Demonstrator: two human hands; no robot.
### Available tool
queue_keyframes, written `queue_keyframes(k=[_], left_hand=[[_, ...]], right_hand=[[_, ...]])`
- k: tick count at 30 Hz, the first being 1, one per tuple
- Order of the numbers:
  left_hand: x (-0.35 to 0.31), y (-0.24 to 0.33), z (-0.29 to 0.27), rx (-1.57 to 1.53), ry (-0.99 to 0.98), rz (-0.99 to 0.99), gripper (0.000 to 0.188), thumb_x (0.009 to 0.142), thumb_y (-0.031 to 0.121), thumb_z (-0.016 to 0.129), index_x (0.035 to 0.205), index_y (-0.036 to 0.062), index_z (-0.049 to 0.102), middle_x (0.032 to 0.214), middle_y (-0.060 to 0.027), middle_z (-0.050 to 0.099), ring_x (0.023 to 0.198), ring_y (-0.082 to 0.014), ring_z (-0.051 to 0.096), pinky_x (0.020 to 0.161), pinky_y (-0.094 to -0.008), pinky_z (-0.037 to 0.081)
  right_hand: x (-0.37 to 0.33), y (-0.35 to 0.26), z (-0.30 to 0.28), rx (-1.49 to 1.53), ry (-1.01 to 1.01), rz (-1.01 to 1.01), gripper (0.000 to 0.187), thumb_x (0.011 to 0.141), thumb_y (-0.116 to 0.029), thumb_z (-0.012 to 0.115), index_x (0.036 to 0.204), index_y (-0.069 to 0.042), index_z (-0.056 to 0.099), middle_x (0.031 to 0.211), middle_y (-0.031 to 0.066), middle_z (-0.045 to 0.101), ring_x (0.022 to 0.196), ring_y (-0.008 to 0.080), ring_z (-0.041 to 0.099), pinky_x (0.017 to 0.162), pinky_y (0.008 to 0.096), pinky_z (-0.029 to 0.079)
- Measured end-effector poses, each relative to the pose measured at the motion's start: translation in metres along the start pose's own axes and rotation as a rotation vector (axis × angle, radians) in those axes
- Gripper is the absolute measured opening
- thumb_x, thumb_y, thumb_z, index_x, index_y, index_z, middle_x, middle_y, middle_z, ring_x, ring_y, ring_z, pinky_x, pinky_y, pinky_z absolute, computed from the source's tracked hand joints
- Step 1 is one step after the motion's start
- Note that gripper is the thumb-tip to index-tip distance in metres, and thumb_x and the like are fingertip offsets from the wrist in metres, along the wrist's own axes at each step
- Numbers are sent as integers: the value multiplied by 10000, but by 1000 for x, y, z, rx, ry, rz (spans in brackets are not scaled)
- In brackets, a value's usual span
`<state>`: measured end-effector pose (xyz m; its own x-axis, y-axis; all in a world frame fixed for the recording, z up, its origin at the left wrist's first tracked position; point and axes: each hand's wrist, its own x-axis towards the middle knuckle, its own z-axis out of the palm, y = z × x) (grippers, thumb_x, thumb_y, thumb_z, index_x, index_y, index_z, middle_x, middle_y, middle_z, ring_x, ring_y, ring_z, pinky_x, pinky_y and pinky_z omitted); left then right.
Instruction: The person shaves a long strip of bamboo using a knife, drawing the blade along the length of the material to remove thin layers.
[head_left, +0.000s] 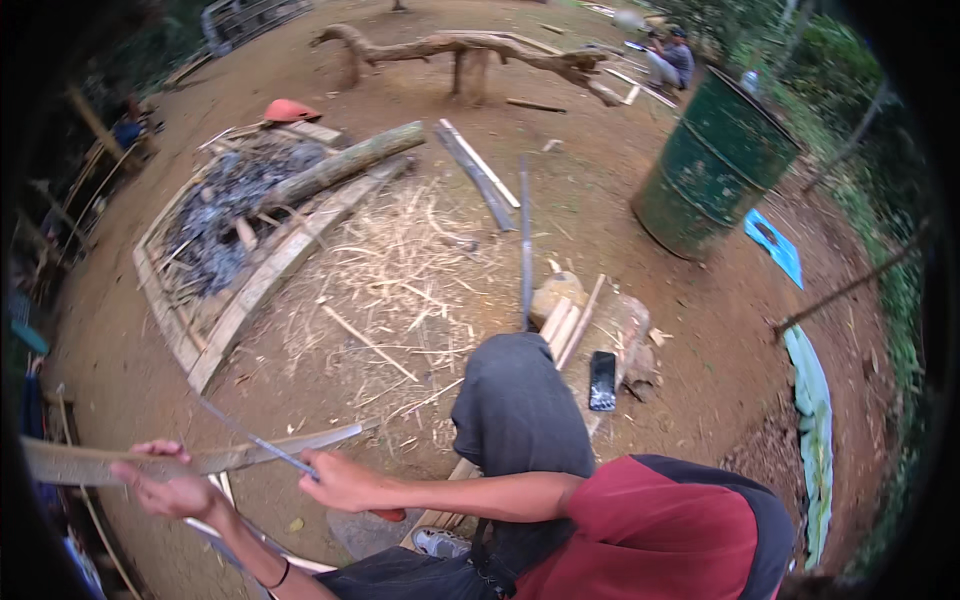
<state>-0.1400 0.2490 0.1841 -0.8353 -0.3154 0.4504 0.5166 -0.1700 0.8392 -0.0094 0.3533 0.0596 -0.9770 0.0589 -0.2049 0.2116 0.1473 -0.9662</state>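
Observation:
My left hand (pixel 165 487) grips a long, flat, pale wooden slat (pixel 80 463) that runs from the left edge toward the middle, ending in a thin tip. My right hand (pixel 340 482) is closed on a long knife (pixel 250 437). The thin blade slants up to the left across the slat, and a reddish handle end shows under my wrist. The blade meets the slat between my two hands. My knee in grey trousers (pixel 515 400) rises just right of my right hand.
Shavings and splinters (pixel 400 290) litter the dirt ahead. A plank-framed ash pit (pixel 220 210) with a log (pixel 340 165) lies at left. A black phone (pixel 602 380) rests on a block beside pale strips. A green drum (pixel 715 165) stands at right; another person (pixel 670 55) sits far back.

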Motion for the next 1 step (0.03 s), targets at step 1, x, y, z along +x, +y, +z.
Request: queue_keyframes(k=[1], left_hand=[[17, 17, -25, 57, 54, 71, 533, 1030, 484, 362, 887, -5, 521, 642, -120, 515, 548, -165, 472, 496, -263, 372]], right_hand=[[12, -13, 23, 16, -90, -52, 374, 913, -198, 522, 1155, 87, 512, 926, 316, 613, 910, 358, 635, 746, 436, 523]])
